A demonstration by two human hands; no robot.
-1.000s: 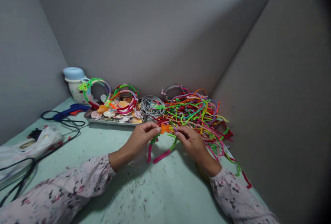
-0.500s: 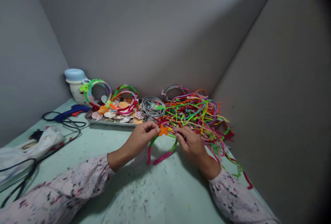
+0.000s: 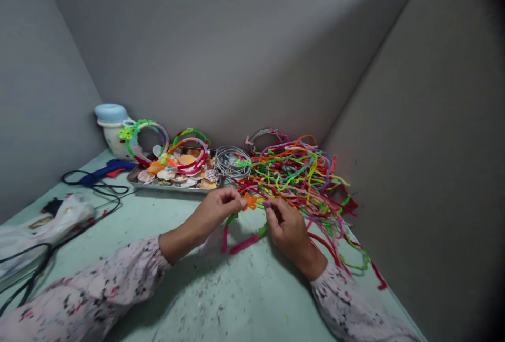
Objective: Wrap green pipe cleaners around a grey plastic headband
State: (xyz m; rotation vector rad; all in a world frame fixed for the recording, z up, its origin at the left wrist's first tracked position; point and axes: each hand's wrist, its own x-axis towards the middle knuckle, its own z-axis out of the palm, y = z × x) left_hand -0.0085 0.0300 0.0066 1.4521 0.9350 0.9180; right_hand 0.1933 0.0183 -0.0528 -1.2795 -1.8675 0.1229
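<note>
A headband wrapped in pink and green fuzzy stems (image 3: 245, 244) is held above the table, its two ends pointing down toward me. An orange flower (image 3: 250, 201) sits on its top, between my hands. My left hand (image 3: 218, 209) pinches the band at the flower's left side. The fingers of my right hand (image 3: 286, 226) are closed on the band's right side, where a small purple piece (image 3: 267, 203) shows at the fingertips.
Behind my hands, a metal tray (image 3: 168, 188) holds shells and decorated hoops. Right of it lie coiled wire (image 3: 232, 162) and a tangled pile of fuzzy stems (image 3: 300, 173). At left are a blue-lidded jar (image 3: 114, 130), a blue glue gun (image 3: 106, 169), black cable and a plastic bag (image 3: 73, 214).
My right hand has turned and moved slightly left, closer to the flower. The headband has shifted a little left and its ends have tilted. The view has shifted slightly.
</note>
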